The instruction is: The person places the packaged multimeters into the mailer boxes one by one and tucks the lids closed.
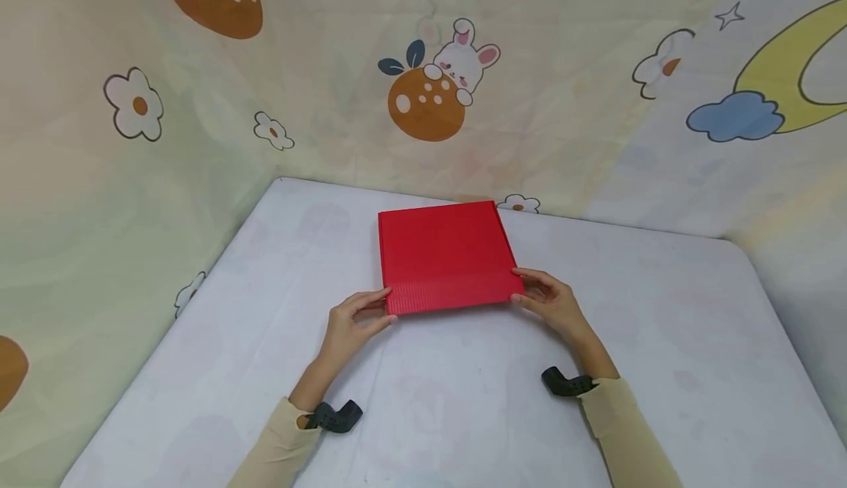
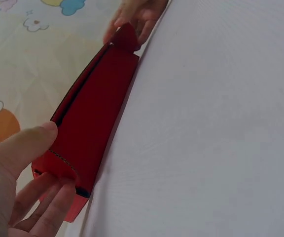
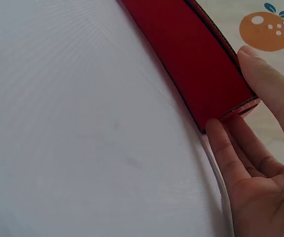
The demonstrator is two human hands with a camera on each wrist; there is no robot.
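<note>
A flat red cardboard box (image 1: pixel 446 253) lies near the far side of the white table, its lid on top and a ribbed strip along the near edge. My left hand (image 1: pixel 354 326) grips its near left corner, and my right hand (image 1: pixel 559 308) grips the near right one. In the left wrist view, the thumb sits at the top edge of the box (image 2: pixel 95 108), with fingers around a folded end flap. Likewise in the right wrist view, the thumb lies along the lid edge of the box (image 3: pixel 191 59) and the fingertips touch its end flap. A dark slit shows under the lid.
The white table (image 1: pixel 450 414) reaches up to a printed cloth backdrop (image 1: pixel 331 69) behind and at the sides. Black wrist-worn devices sit on the left wrist (image 1: pixel 336 416) and the right wrist (image 1: pixel 565 383).
</note>
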